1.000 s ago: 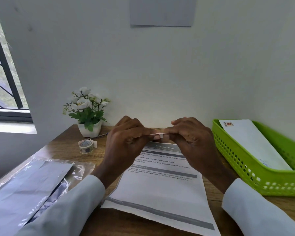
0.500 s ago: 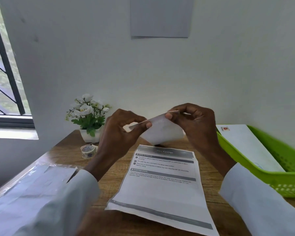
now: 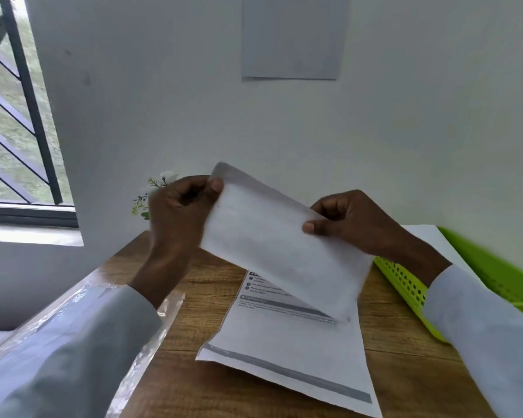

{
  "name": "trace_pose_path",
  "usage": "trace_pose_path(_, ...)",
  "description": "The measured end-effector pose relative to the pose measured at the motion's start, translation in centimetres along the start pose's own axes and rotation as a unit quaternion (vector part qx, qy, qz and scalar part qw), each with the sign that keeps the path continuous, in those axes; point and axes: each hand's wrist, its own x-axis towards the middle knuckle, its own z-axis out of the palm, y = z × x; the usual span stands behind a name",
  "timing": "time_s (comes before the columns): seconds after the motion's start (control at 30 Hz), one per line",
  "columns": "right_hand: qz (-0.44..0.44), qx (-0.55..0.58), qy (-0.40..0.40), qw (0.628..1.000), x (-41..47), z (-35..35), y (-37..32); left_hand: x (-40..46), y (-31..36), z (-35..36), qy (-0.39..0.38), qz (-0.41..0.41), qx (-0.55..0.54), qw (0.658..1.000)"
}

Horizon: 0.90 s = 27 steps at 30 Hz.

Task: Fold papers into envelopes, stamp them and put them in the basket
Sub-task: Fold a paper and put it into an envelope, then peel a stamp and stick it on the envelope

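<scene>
Folded paper (image 3: 272, 245): held in the air above the printed sheet (image 3: 287, 342), tilted, its left end higher than its right. Motion blur; crease lines not readable.

Left hand (image 3: 181, 212): thumb and curled fingers pinch the upper left end of the folded paper. Right hand (image 3: 354, 224): thumb on the near face, fingers behind, pinching the right side.

Handling, judged: very light, thin, limp across its width; stiffest along a crease. Smooth, so it may slide under a loose pinch. Creases easily, tears at edges. Best held at both short ends, close to the folds, with light pressure.

Printed sheet lies flat on the wooden table (image 3: 209, 384). Green basket (image 3: 411, 291) is right of the sheet, an envelope (image 3: 429, 239) inside it. Clear plastic sleeve (image 3: 145, 351) lies left of the sheet.
</scene>
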Motion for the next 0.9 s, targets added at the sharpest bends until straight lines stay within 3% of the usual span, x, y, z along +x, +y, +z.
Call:
trace_pose_path(0.1, 0.047, -0.009, -0.049, 0.998, -1.3, -0.9, 1.8, 0.0, -0.4, -1.5, 0.031, -0.069, -0.047, 0.996)
trace_pose_path(0.2, 0.092, 0.043, -0.04, 0.994, -2.4, -1.2, 3.6, -0.5, -1.7, -3.0, 0.031, -0.169, -0.061, 0.983)
trace_pose_path(0.33, 0.149, 0.104, 0.06, 0.982, -2.7, -0.4, 6.5, -1.3, -4.3, -4.9, -0.077, -0.313, 0.045, 0.945)
trace_pose_path(0.53, 0.185, 0.054, 0.115, 0.974, -3.0, 3.8, 10.6, -2.5, -7.1, -6.3, -0.192, -0.375, 0.148, 0.895)
trace_pose_path(0.67, 0.153, -0.151, 0.119, 0.969, -3.3, 5.8, 11.8, -3.6, -8.6, -6.2, -0.244, -0.319, 0.276, 0.874)
trace_pose_path(0.73, 0.118, -0.249, 0.103, 0.956, -3.8, 6.5, 11.7, -4.3, -8.3, -6.0, -0.268, -0.229, 0.391, 0.85)
trace_pose_path(0.83, 0.094, -0.298, 0.067, 0.948, -4.4, 7.5, 10.3, -5.4, -7.8, -5.1, -0.313, -0.056, 0.502, 0.804)
trace_pose_path(0.9, 0.098, -0.294, 0.034, 0.95, -4.6, 8.5, 9.1, -5.8, -7.9, -4.2, -0.343, 0.002, 0.513, 0.787)
